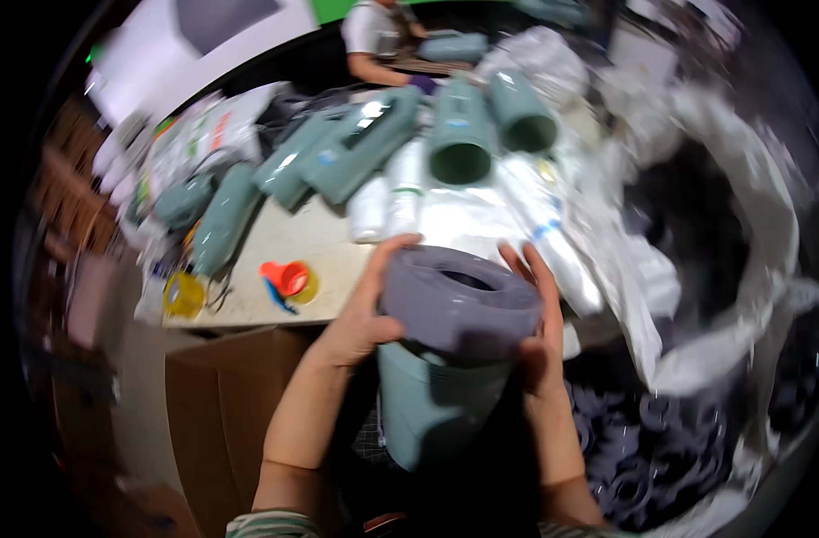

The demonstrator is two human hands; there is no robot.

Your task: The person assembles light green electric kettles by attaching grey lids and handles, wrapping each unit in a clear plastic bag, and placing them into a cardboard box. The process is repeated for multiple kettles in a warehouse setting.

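Observation:
Between my hands is a thick grey plastic ring-shaped part (459, 309) with a dark hole in its top face. It sits at the upper end of a pale green plastic cylinder (436, 408), slightly tilted; whether the two are joined, I cannot tell. My left hand (369, 309) grips the ring's left side, thumb on its lower edge. On the opposite side my right hand (542, 336) holds it with fingers raised along the rim. Below, the cylinder's lower end fades into dark shadow in front of my body.
Several green plastic housings (230, 220) lie across the cream table (279, 242). A yellow tape roll (183, 294) and an orange-red object (293, 278) are near its front edge. An open cardboard box (226, 403) stands below. At right, a white sack (723, 368) holds grey parts (647, 448). Another person (378, 45) works beyond.

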